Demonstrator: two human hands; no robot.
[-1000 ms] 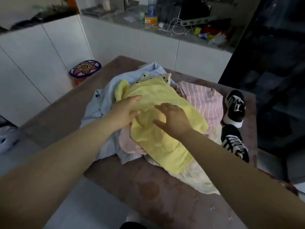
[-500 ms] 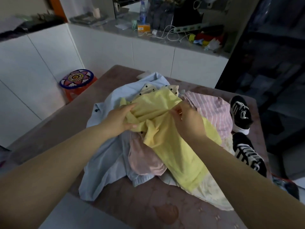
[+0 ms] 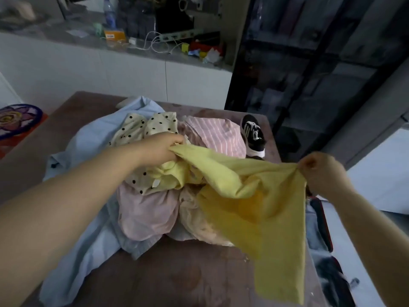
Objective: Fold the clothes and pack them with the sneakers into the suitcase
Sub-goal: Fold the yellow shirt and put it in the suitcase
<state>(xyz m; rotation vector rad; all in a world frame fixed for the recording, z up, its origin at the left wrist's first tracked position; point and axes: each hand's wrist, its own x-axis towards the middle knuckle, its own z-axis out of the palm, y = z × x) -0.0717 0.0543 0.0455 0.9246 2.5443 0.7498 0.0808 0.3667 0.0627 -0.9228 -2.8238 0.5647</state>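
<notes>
One yellow garment point(image 3: 254, 196), fingers point(image 3: 309, 162) at both ends

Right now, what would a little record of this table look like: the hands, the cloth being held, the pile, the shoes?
Left hand: grips one end of the soft yellow garment, above the pile
Right hand: pinches the other end, out to the right
Yellow garment: stretched between both hands, the rest hanging down near the table's right edge
Pile: cream black-dotted top, pink striped shirt, plain pink garment, pale blue shirt underneath
Sneaker: one black-and-white sneaker in view, far right of the brown table, beside the striped shirt
</notes>
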